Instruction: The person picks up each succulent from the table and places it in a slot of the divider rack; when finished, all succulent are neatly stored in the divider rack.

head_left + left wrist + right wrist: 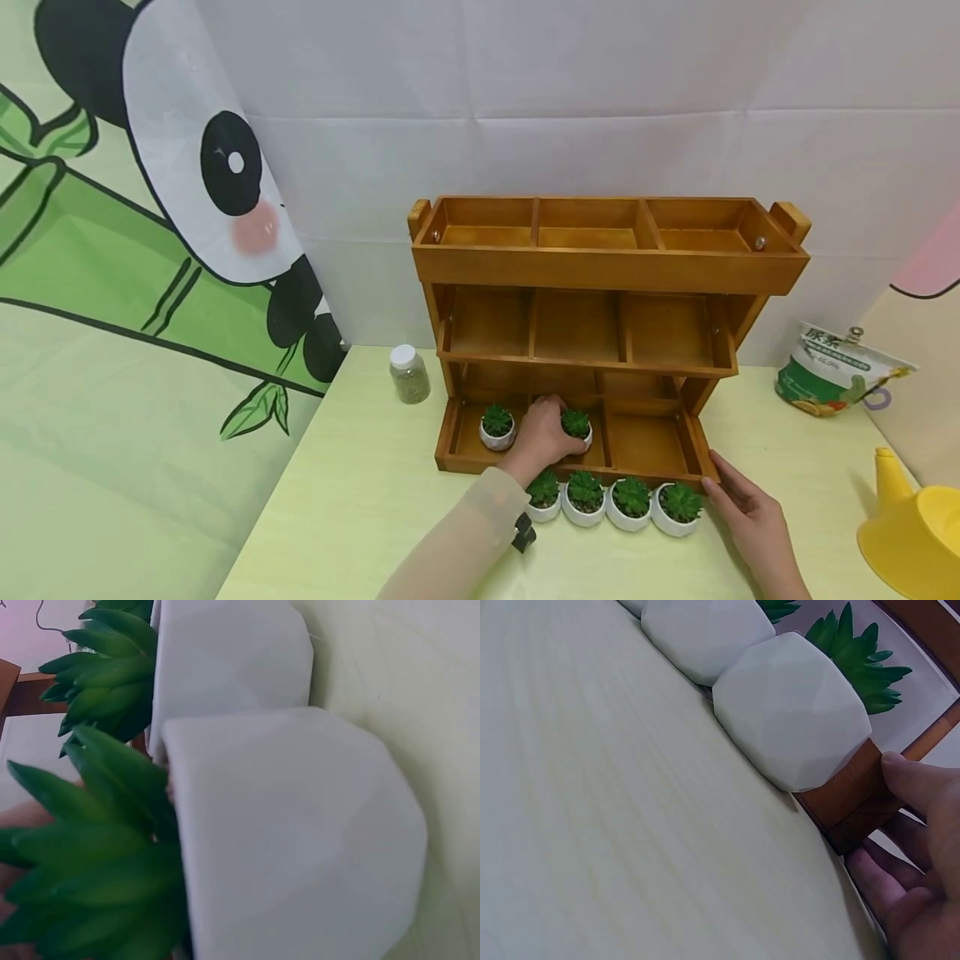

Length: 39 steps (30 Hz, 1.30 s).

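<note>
My left hand grips a small potted succulent in a white pot, over the middle compartment of the bottom tier of a three-tier wooden shelf. Another succulent stands in that tier's left compartment. My right hand holds the shelf's front right corner; the right wrist view shows the thumb on the upper edge and fingers at the side. Several white-potted succulents line up on the table before the shelf. In the left wrist view two pots fill the foreground and hide most of the hand.
A white-capped jar stands left of the shelf. To the right are a clipped green and white bag and a yellow watering can. A dark wristband shows beside the left sleeve. A panda-print cloth hangs at the left.
</note>
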Each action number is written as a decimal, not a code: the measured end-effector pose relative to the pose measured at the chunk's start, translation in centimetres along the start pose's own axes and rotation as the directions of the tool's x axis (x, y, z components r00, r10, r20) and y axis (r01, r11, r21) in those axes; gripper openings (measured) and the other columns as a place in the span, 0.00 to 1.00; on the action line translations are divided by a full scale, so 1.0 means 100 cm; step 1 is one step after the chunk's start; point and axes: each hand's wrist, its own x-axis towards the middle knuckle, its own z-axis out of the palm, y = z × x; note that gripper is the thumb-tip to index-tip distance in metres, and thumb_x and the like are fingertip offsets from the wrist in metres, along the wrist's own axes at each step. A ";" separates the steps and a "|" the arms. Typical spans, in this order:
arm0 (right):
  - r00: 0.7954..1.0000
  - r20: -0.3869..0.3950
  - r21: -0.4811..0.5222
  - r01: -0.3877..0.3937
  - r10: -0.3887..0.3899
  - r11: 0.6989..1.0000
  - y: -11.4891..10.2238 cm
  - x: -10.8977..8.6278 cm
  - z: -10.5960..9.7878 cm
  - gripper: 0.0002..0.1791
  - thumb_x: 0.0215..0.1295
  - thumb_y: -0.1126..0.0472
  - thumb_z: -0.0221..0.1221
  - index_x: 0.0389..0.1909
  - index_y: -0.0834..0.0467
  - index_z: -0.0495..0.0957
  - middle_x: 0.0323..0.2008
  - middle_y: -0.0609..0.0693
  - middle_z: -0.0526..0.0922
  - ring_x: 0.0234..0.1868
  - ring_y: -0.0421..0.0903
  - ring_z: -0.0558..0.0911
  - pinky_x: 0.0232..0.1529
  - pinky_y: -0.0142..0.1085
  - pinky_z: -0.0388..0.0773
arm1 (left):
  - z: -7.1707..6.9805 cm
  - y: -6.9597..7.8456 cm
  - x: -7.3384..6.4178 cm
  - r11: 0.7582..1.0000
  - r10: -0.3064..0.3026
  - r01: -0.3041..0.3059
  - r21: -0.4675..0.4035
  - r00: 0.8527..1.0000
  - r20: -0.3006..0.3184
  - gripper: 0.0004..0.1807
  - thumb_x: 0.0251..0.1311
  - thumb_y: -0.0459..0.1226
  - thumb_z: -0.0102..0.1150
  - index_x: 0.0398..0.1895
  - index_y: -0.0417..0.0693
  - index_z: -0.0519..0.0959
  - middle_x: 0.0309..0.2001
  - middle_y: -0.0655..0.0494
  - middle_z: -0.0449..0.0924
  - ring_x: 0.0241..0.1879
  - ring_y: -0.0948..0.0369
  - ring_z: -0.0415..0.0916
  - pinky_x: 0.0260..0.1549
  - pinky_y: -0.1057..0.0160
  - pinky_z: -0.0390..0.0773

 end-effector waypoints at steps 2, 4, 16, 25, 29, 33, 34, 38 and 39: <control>1.000 0.000 -0.005 0.000 0.000 1.000 0.000 0.000 0.000 0.32 0.78 0.47 0.59 0.76 0.55 0.69 0.70 0.63 0.72 0.51 0.15 0.69 0.45 0.14 0.73 | -0.001 0.000 -0.001 1.000 0.004 -0.004 -0.007 1.000 -0.002 0.34 0.49 0.46 0.83 0.56 0.40 0.79 0.52 0.47 0.79 0.48 0.50 0.80 0.48 0.54 0.83; 1.000 -0.001 -0.007 0.000 0.000 1.000 0.001 0.000 0.000 0.32 0.78 0.47 0.60 0.76 0.55 0.69 0.69 0.62 0.72 0.51 0.15 0.69 0.44 0.14 0.73 | -0.002 -0.002 -0.003 1.000 0.010 -0.010 -0.010 1.000 -0.008 0.35 0.50 0.47 0.83 0.58 0.41 0.80 0.54 0.47 0.80 0.51 0.50 0.80 0.50 0.53 0.83; 1.000 0.000 -0.009 0.007 -0.007 1.000 0.002 0.001 -0.001 0.32 0.77 0.46 0.60 0.76 0.55 0.70 0.70 0.62 0.72 0.53 0.17 0.69 0.46 0.14 0.72 | -0.017 -0.011 -0.025 0.977 0.072 -0.085 -0.197 0.995 -0.074 0.34 0.54 0.43 0.81 0.62 0.39 0.78 0.54 0.48 0.81 0.49 0.52 0.79 0.48 0.55 0.82; 1.000 0.015 0.008 -0.020 0.020 1.000 0.001 0.000 -0.002 0.34 0.77 0.45 0.59 0.77 0.54 0.69 0.70 0.63 0.72 0.51 0.15 0.70 0.44 0.15 0.73 | -0.019 -0.018 -0.043 0.949 0.116 -0.143 -0.282 0.987 -0.110 0.31 0.59 0.44 0.77 0.63 0.41 0.78 0.56 0.48 0.80 0.54 0.51 0.78 0.53 0.58 0.81; 0.999 0.020 0.006 -0.035 0.035 0.999 0.000 -0.001 -0.002 0.35 0.77 0.44 0.59 0.77 0.55 0.68 0.70 0.63 0.71 0.51 0.17 0.71 0.45 0.15 0.74 | -0.019 -0.019 -0.051 0.923 0.131 -0.169 -0.346 0.983 -0.130 0.30 0.60 0.44 0.77 0.62 0.40 0.79 0.56 0.47 0.81 0.55 0.50 0.78 0.56 0.55 0.81; 0.999 0.021 0.000 -0.049 0.049 0.999 0.000 -0.001 -0.002 0.35 0.77 0.43 0.59 0.78 0.53 0.67 0.71 0.62 0.71 0.52 0.17 0.71 0.45 0.15 0.74 | -0.017 -0.023 -0.059 0.900 0.128 -0.178 -0.397 0.980 -0.150 0.29 0.61 0.45 0.76 0.61 0.40 0.79 0.56 0.47 0.81 0.56 0.50 0.79 0.56 0.52 0.81; 0.999 0.019 -0.001 -0.049 0.049 0.999 -0.001 -0.001 -0.002 0.34 0.77 0.43 0.59 0.78 0.53 0.67 0.71 0.62 0.71 0.51 0.17 0.71 0.45 0.15 0.74 | -0.017 -0.025 -0.061 0.897 0.124 -0.178 -0.406 0.980 -0.155 0.29 0.61 0.45 0.76 0.61 0.41 0.79 0.55 0.47 0.81 0.56 0.50 0.79 0.56 0.52 0.81; 0.999 0.014 0.002 -0.031 0.031 1.000 0.000 -0.001 -0.001 0.34 0.77 0.44 0.59 0.77 0.54 0.68 0.70 0.62 0.72 0.51 0.16 0.71 0.45 0.15 0.74 | -0.014 -0.029 -0.068 0.882 0.117 -0.182 -0.436 0.978 -0.171 0.29 0.60 0.45 0.78 0.60 0.41 0.79 0.54 0.47 0.81 0.55 0.49 0.78 0.56 0.51 0.81; 1.000 0.013 0.006 -0.024 0.024 1.000 0.000 -0.001 0.000 0.33 0.77 0.45 0.59 0.77 0.55 0.68 0.70 0.63 0.72 0.50 0.16 0.71 0.45 0.15 0.74 | -0.014 -0.029 -0.070 0.877 0.119 -0.186 -0.443 0.978 -0.174 0.29 0.59 0.44 0.78 0.60 0.41 0.79 0.54 0.47 0.81 0.55 0.48 0.78 0.56 0.51 0.81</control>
